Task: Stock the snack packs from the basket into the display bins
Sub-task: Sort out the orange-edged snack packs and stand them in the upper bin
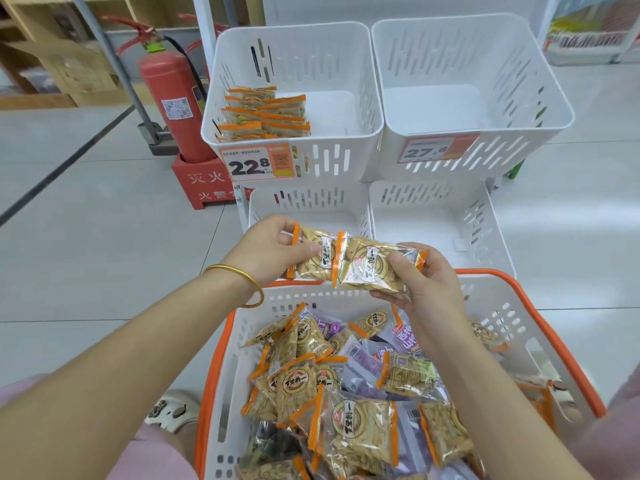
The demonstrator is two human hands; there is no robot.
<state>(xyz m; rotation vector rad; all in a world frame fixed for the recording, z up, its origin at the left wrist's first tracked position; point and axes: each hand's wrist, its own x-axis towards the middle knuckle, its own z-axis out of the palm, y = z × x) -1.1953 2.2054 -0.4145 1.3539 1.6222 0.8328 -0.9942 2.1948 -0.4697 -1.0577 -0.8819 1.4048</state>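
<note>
My left hand (273, 251) pinches a clear snack pack with orange edges (313, 256) above the basket's far rim. Beside it my right hand (424, 278) grips a second pack of the same kind (370, 268); the two packs touch. Below them the white basket with an orange rim (533, 344) holds several orange-edged packs (360, 431) mixed with purple packs (363, 365). The upper left display bin (294, 39), tagged 22.8, has a stack of orange-edged packs (265, 112) in its left half. The upper right bin (467, 39), tagged 27.6, holds nothing.
Two lower white bins, left (304, 199) and right (433, 209), sit under the upper ones, and no packs show in them. A red fire extinguisher (169, 102) in a red stand (204, 181) is left of the rack. Grey tiled floor lies to both sides. My sandalled foot (173, 410) is beside the basket.
</note>
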